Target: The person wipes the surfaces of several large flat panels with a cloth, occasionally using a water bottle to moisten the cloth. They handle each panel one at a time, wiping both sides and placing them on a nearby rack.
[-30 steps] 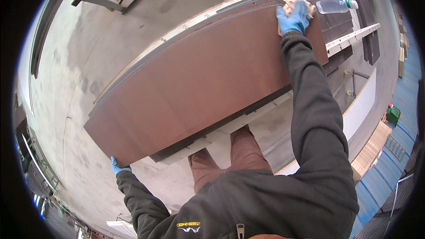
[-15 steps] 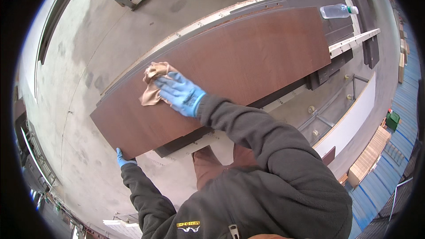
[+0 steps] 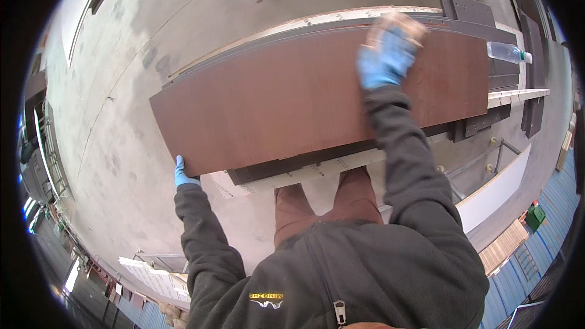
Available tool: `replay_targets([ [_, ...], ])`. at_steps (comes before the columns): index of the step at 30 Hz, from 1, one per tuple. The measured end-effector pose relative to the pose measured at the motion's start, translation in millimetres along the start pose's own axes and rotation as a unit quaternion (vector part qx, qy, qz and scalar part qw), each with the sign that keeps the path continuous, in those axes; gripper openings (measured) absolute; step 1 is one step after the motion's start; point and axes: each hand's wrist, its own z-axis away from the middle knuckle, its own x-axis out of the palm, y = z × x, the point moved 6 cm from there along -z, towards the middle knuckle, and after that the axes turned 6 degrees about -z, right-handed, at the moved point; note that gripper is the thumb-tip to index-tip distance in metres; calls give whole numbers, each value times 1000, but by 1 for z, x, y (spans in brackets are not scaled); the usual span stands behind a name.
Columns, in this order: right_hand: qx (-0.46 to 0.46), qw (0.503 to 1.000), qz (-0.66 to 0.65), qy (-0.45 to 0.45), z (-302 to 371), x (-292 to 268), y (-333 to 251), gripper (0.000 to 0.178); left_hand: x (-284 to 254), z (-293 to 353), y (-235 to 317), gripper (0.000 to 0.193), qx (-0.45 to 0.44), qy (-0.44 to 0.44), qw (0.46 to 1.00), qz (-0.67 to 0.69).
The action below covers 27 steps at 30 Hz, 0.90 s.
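At the near-left corner of the brown panel (image 3: 274, 103), stacked on dark boards (image 3: 292, 168), the left hand (image 3: 184, 172) grips, likely steadying it, while by the panel's far edge the right hand (image 3: 385, 61) covers a cloth (image 3: 403, 24), finger closure too blurred to tell.

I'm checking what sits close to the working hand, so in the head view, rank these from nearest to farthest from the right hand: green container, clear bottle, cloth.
1. Cloth: at the right hand, blurred.
2. Clear bottle: to the hand's right, past the brown panel's right end.
3. Green container: far lower right.
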Motion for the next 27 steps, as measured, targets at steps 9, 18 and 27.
replay_targets([
  [9, -392, 805, -383, -229, 78, -47, -471, 51, -8, -29, -9, 60, -55, -121, 990, 38],
  [18, -149, 910, -343, -179, 63, -46, -79, 30, -2, -11, 4, 66, -1, -36, 999, -14],
  [27, 457, 860, -206, 93, 128, -29, 504, 29, 13, 1, 14, 59, 11, 48, 999, -20],
])
